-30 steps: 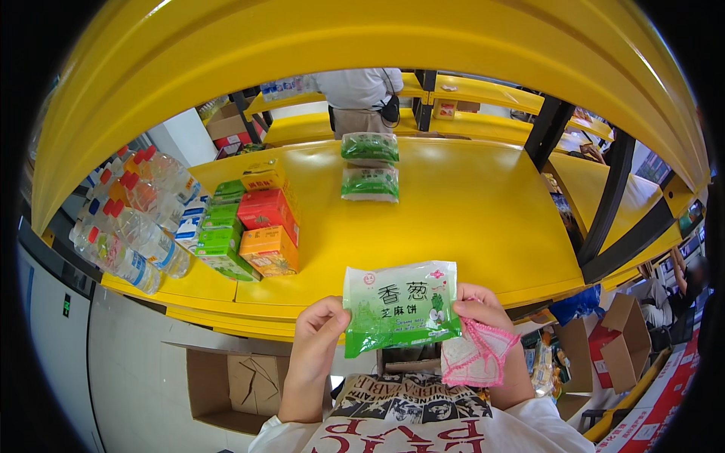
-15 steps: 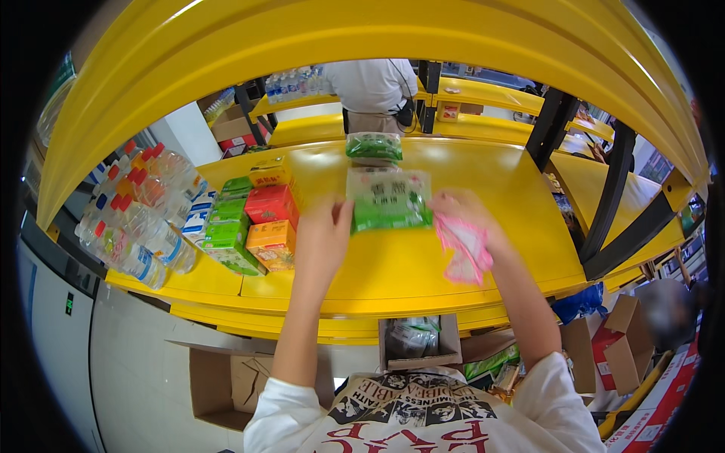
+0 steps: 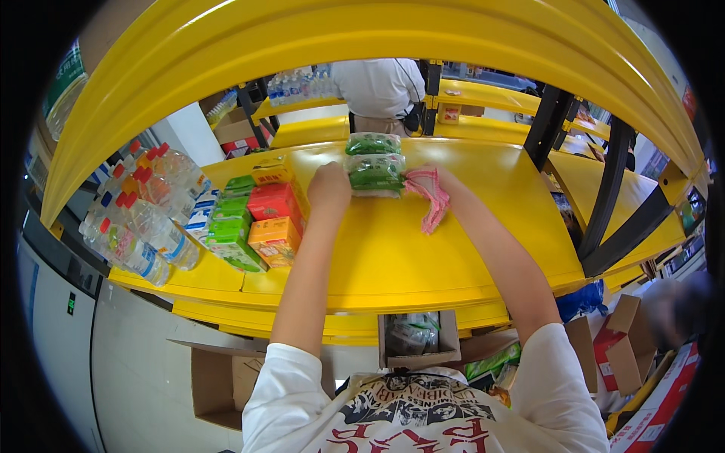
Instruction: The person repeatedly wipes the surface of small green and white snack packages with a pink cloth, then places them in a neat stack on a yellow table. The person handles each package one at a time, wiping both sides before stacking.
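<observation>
A green-and-white plastic packet (image 3: 375,175) is on the yellow shelf (image 3: 393,257), directly in front of a similar packet (image 3: 372,143). My left hand (image 3: 330,185) is closed at the packet's left edge, its fingertips mostly hidden. At the opposite edge, my right hand (image 3: 429,175) grips a pink-and-white cloth (image 3: 434,202), which hangs down toward me. Whether the right fingers also pinch the packet is hidden by the cloth. To the left of my left hand stand a red carton (image 3: 273,202), an orange carton (image 3: 273,241) and several green cartons (image 3: 230,234).
Several clear bottles (image 3: 155,230) with red or orange caps crowd the shelf's left end. A yellow beam (image 3: 362,34) arches overhead, and black posts (image 3: 613,196) stand at right. Below are an open box with packets (image 3: 411,340) and a cardboard box (image 3: 215,385). A person (image 3: 377,87) stands beyond.
Both hands have moved away from me, carrying the packet back against the other one. The pink cloth has travelled with my right hand, away and slightly left.
</observation>
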Tool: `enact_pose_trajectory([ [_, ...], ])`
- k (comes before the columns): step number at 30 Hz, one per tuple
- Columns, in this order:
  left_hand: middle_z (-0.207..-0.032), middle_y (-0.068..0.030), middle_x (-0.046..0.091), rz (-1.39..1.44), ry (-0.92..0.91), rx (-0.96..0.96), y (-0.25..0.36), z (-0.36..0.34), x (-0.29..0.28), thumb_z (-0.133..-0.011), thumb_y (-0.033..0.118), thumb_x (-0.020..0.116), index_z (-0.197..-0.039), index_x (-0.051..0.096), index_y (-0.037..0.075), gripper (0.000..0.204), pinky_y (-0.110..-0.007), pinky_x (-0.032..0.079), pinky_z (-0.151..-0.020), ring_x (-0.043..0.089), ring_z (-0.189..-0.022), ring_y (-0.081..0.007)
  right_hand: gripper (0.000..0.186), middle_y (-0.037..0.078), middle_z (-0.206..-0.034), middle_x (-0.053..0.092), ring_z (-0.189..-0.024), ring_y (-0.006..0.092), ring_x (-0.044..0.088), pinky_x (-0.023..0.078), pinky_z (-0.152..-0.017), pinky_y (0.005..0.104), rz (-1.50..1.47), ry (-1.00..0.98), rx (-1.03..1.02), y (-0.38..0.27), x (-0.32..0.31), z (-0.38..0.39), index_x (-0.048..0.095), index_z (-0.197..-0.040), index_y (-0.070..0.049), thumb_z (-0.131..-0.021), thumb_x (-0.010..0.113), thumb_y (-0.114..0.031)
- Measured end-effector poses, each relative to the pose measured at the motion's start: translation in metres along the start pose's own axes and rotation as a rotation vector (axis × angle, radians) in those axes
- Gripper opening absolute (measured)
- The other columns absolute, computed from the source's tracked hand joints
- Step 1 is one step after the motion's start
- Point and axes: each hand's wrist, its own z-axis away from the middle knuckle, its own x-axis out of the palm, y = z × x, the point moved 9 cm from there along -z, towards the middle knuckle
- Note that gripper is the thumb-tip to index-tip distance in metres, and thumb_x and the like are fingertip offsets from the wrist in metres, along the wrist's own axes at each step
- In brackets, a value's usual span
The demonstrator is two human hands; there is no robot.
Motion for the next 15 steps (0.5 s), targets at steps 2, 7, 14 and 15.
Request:
enact_pose_trajectory([
  [2, -0.085, -0.0188, 0.060, -0.017, -0.018, -0.030, -0.002, 0.000, -0.003, -0.084, 0.023, 0.050, -0.086, 0.058, 0.000, 0.025, -0.042, 0.048, -0.072, 0.058, -0.085, -0.0335, 0.020, 0.011, -0.079, 0.061, -0.062, 0.0173, 0.058, 0.047, -0.055, 0.0264, 0.071, -0.031, -0.083, 0.000, 0.002, -0.010, 0.061, -0.088, 0.003, -0.080, 0.056, -0.014],
  [7, -0.084, -0.0161, 0.053, 0.130, 0.364, 0.229, 0.048, 0.047, -0.073, -0.085, 0.020, 0.049, -0.088, 0.053, -0.001, 0.021, -0.040, 0.044, -0.075, 0.053, -0.088, -0.0301, 0.023, 0.004, -0.072, 0.055, -0.061, 0.0110, 0.052, 0.042, -0.050, 0.0233, 0.082, 0.263, -0.181, -0.036, 0.010, 0.059, 0.058, -0.089, -0.003, -0.080, 0.059, -0.024],
  [14, -0.077, -0.0106, 0.051, 0.993, -0.710, 0.404, 0.091, 0.235, -0.026, -0.086, 0.014, 0.048, -0.082, 0.050, 0.001, 0.013, -0.031, 0.041, -0.069, 0.051, -0.075, -0.0245, 0.022, 0.005, -0.080, 0.057, -0.072, 0.0108, 0.055, 0.044, -0.063, 0.0225, 0.140, -0.627, 0.230, 0.041, 0.105, 0.245, 0.054, -0.086, -0.003, -0.084, 0.057, -0.025],
  [15, -0.074, -0.0083, 0.051, 1.032, -0.851, 0.310, 0.085, 0.257, 0.010, -0.089, 0.021, 0.045, -0.084, 0.052, 0.001, 0.022, -0.030, 0.041, -0.071, 0.051, -0.074, -0.0189, 0.023, 0.007, -0.083, 0.059, -0.076, 0.0124, 0.056, 0.044, -0.067, 0.0236, 0.195, -0.784, 0.333, 0.068, 0.116, 0.265, 0.054, -0.089, -0.001, -0.086, 0.054, -0.024],
])
